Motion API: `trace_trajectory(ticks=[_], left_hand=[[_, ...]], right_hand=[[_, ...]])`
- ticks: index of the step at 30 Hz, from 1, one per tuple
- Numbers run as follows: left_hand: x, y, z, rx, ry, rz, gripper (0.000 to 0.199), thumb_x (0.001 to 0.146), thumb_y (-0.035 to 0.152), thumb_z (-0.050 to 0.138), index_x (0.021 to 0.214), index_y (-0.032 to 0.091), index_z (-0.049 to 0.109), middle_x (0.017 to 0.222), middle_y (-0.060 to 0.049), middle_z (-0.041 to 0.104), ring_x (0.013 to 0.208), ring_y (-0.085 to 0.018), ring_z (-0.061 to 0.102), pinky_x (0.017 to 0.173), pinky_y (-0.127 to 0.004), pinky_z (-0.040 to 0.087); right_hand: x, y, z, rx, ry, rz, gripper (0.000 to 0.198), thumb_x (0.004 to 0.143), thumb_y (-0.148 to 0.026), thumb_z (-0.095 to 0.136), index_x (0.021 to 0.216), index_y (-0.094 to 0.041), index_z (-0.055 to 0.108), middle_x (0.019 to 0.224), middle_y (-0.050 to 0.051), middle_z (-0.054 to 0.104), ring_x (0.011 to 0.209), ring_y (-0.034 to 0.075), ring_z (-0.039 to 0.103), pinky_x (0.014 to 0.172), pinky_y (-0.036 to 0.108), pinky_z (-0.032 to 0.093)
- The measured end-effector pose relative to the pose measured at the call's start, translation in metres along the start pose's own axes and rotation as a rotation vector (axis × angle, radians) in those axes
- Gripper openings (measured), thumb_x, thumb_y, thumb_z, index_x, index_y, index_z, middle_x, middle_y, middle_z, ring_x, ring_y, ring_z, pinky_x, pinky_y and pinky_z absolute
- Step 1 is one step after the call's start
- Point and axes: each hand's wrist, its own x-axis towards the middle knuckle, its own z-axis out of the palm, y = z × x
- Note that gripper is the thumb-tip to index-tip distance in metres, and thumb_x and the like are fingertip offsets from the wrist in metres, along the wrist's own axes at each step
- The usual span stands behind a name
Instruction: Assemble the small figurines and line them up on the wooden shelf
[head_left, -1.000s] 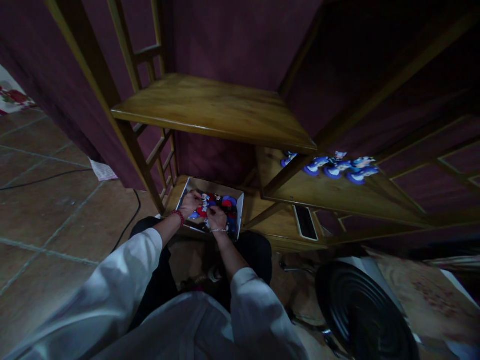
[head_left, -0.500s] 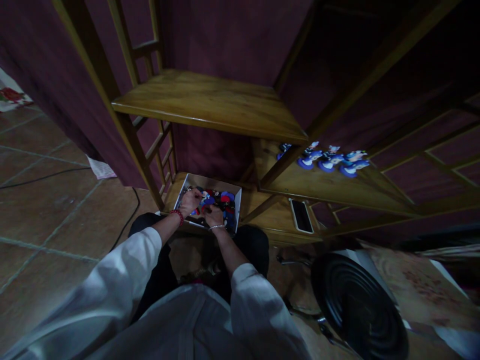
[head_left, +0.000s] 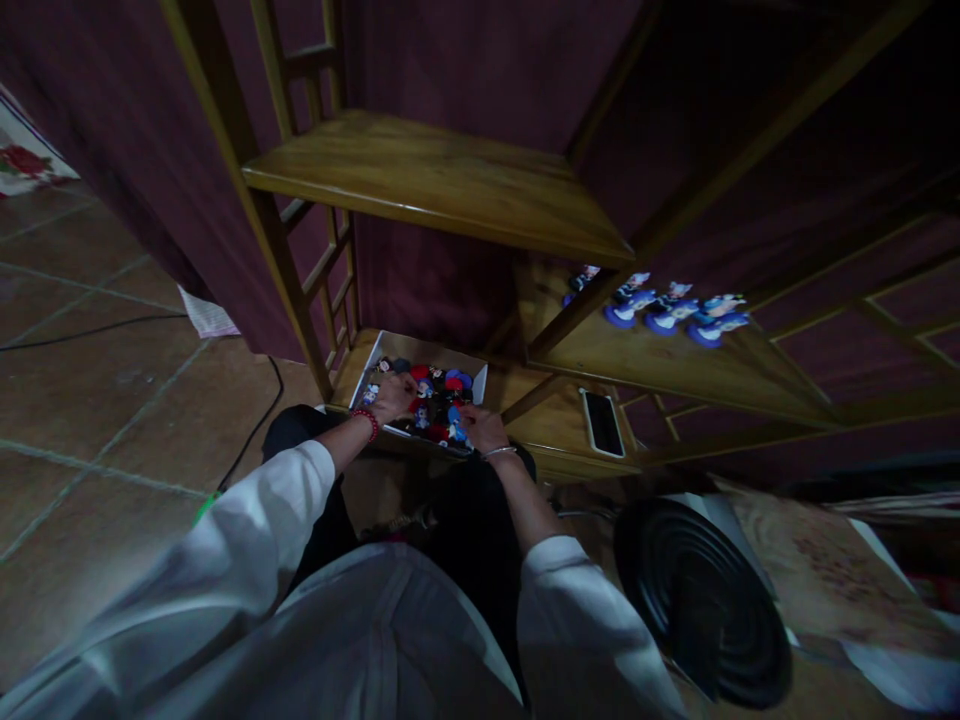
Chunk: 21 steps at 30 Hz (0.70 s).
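Observation:
A shallow white box (head_left: 442,352) full of small figurines in red, blue and black rests on the low shelf in front of my knees. My left hand (head_left: 393,396), with a red bead bracelet, reaches over its left half, fingers bent in and closed among the pieces; whatever they hold is too small to make out. At the right front corner, my right hand (head_left: 486,428), wearing a light bangle, has its fingers closed at a blue figurine (head_left: 456,418). Several figurines with blue round bases (head_left: 663,318) stand on the higher shelf to the right.
A wooden shelf board (head_left: 442,195) juts out above the box, and a slanting post (head_left: 574,318) separates it from the right shelf. A phone (head_left: 602,423) lies on the low shelf. At lower right stands a round black stool (head_left: 701,605). A cable (head_left: 259,440) runs along the tiled floor.
My right hand has moved right, from the box's middle to its right front corner. My left hand has shifted slightly right. More figurines show between the hands. The view has shifted a little.

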Motion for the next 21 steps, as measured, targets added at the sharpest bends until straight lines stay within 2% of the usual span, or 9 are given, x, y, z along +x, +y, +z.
trace_trajectory(ticks=[7, 12, 16, 21], left_hand=[[-0.013, 0.006, 0.001, 0.046, -0.06, -0.009, 0.014, 0.065, 0.005, 0.055, 0.061, 0.017, 0.06, 0.063, 0.0, 0.06, 0.064, -0.012, 0.054, 0.068, -0.022, 0.043], [-0.022, 0.003, 0.003, 0.031, -0.06, -0.016, 0.014, 0.066, 0.006, 0.056, 0.064, 0.018, 0.06, 0.063, 0.0, 0.059, 0.065, -0.013, 0.055, 0.066, -0.021, 0.042], [-0.025, -0.002, 0.007, 0.002, -0.047, -0.007, 0.014, 0.066, 0.005, 0.056, 0.064, 0.018, 0.059, 0.063, 0.001, 0.059, 0.064, -0.012, 0.055, 0.066, -0.02, 0.042], [-0.028, -0.006, 0.014, -0.026, -0.033, 0.03, 0.014, 0.068, 0.005, 0.054, 0.065, 0.019, 0.058, 0.063, 0.002, 0.06, 0.063, -0.011, 0.054, 0.066, -0.02, 0.043]], right_hand=[[-0.005, -0.011, -0.012, -0.317, -0.158, -0.148, 0.027, 0.077, -0.01, 0.047, 0.093, -0.021, 0.066, 0.091, 0.004, 0.069, 0.086, 0.015, 0.062, 0.077, 0.021, 0.044], [-0.01, -0.023, -0.013, -0.531, -0.249, -0.198, 0.026, 0.078, -0.013, 0.047, 0.096, -0.022, 0.064, 0.09, 0.008, 0.067, 0.086, 0.02, 0.062, 0.075, 0.027, 0.043], [-0.015, -0.027, -0.009, -0.581, -0.261, -0.222, 0.028, 0.077, -0.01, 0.047, 0.098, -0.021, 0.062, 0.096, 0.011, 0.065, 0.09, 0.021, 0.06, 0.076, 0.029, 0.043], [-0.021, -0.032, -0.006, -0.569, -0.255, -0.209, 0.031, 0.076, -0.01, 0.048, 0.1, -0.024, 0.062, 0.104, 0.008, 0.062, 0.096, 0.018, 0.057, 0.08, 0.028, 0.043]])
